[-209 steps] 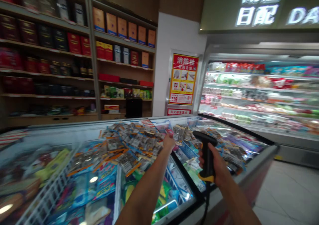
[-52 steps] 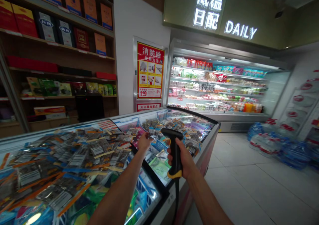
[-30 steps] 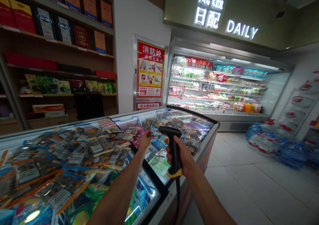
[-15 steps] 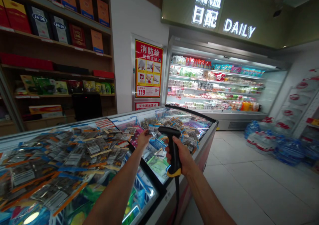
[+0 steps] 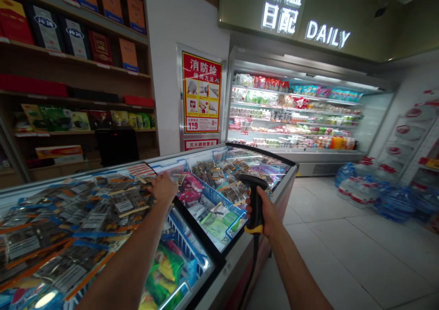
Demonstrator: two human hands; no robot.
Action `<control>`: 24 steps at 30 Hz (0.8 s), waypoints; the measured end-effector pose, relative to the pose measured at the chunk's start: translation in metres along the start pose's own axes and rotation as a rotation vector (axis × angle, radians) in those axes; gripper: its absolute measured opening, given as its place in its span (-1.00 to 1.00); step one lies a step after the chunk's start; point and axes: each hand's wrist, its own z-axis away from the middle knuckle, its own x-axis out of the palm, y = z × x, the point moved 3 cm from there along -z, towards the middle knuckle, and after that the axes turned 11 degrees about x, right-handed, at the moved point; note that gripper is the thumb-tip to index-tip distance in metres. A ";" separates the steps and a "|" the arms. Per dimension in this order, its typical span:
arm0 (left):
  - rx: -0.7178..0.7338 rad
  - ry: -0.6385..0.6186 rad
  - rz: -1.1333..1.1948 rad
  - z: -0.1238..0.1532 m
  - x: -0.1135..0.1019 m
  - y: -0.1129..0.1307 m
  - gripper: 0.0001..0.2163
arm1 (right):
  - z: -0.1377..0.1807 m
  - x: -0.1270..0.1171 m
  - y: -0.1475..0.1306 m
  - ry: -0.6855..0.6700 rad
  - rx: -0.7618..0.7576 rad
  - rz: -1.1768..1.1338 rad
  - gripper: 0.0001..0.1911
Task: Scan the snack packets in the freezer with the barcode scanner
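Note:
My right hand [image 5: 266, 211] is wrapped around the grip of a black and yellow handheld barcode scanner [image 5: 255, 205], its head uppermost and its cord hanging down. My left hand [image 5: 164, 189] reaches to the right edge of a heap of small clear packets [image 5: 123, 202] with orange, blue and tan edges. Its fingers are closed at a packet there, mostly hidden by the hand. The heap lies on the glass top of a chest freezer [image 5: 221, 271]. Farther right, more such packets [image 5: 235, 193] are spread around the freezer's far section.
Blue baskets [image 5: 212, 193] and bagged goods [image 5: 164, 266] show through the freezer glass. A lit refrigerated display [image 5: 295, 157] stands behind, with bottled water [image 5: 356, 189] on the floor at right. Shelves of boxes [image 5: 101, 45] line the left wall.
My left hand has moved left, from near the scanner to the edge of the packet heap. My right hand and the scanner have shifted slightly right in view.

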 end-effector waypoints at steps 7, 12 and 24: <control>0.155 -0.195 0.194 0.024 0.019 0.074 -0.67 | -0.002 -0.020 -0.006 0.017 -0.045 -0.019 -0.71; 0.258 -0.430 0.410 0.061 0.056 0.145 -0.47 | 0.001 -0.030 -0.009 0.033 -0.056 -0.028 -0.69; -0.015 -0.541 0.891 0.039 0.067 0.147 -0.84 | 0.004 -0.027 -0.005 0.038 -0.029 -0.024 -0.68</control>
